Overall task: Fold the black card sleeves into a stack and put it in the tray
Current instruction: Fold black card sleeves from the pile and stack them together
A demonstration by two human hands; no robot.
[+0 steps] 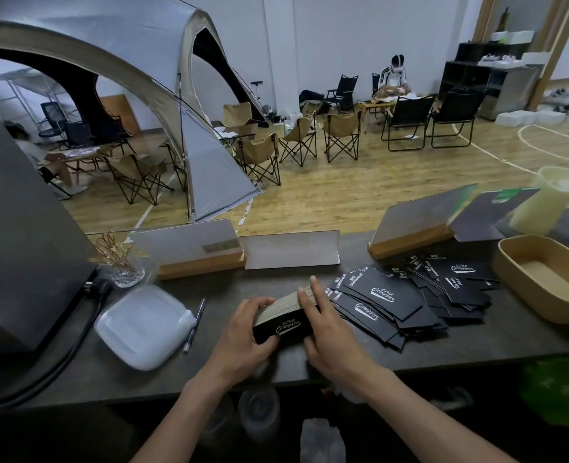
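Observation:
A thick stack of folded black card sleeves (284,324) with white lettering stands on edge on the dark counter, near its front edge. My left hand (243,332) grips the stack's left end. My right hand (326,332) presses its right end, fingers spread over the top. A loose pile of flat black sleeves (406,295) lies fanned out just right of the stack. The tan tray (510,259) sits at the counter's right end and holds nothing.
A white plastic lidded box (142,325) and a pen (194,324) lie left of my hands. Sign holders (189,248) stand along the counter's back edge. A glass (127,272), a black machine (19,245) and a pale jug (543,202) are also there.

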